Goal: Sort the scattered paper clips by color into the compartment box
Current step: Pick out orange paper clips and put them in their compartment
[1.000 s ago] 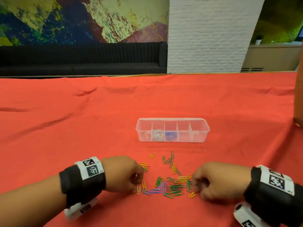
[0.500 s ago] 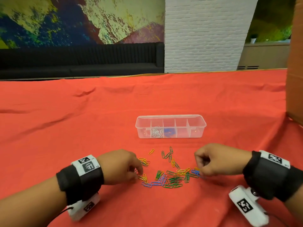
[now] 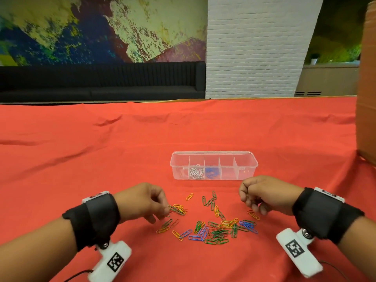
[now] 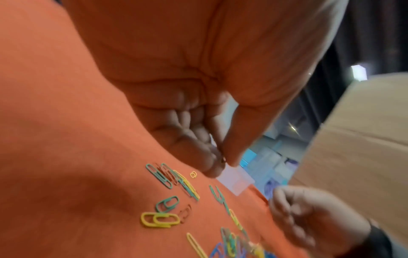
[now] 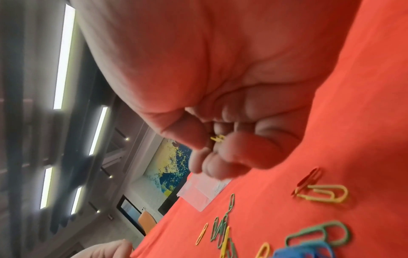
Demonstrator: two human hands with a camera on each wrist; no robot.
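A clear compartment box (image 3: 213, 154) stands mid-table on the red cloth, with silver clips (image 3: 196, 173) in its second compartment from the left and blue clips (image 3: 211, 172) in its third. Loose colored paper clips (image 3: 215, 228) lie scattered in front of it. My left hand (image 3: 165, 209) hovers over the left cluster, and its thumb and forefinger pinch a small dark clip (image 4: 223, 159). My right hand (image 3: 247, 197) is raised just before the box's right end. Its curled fingers hold a yellow clip (image 5: 217, 137).
A tall cardboard box (image 3: 366, 98) stands at the table's right edge. The red cloth (image 3: 101, 159) is wrinkled at the left and far side. A dark sofa and a white brick pillar lie beyond the table.
My right hand has lifted off the pile and moved toward the box's right end with a clip. My left hand has risen slightly from the left cluster, pinching a clip.
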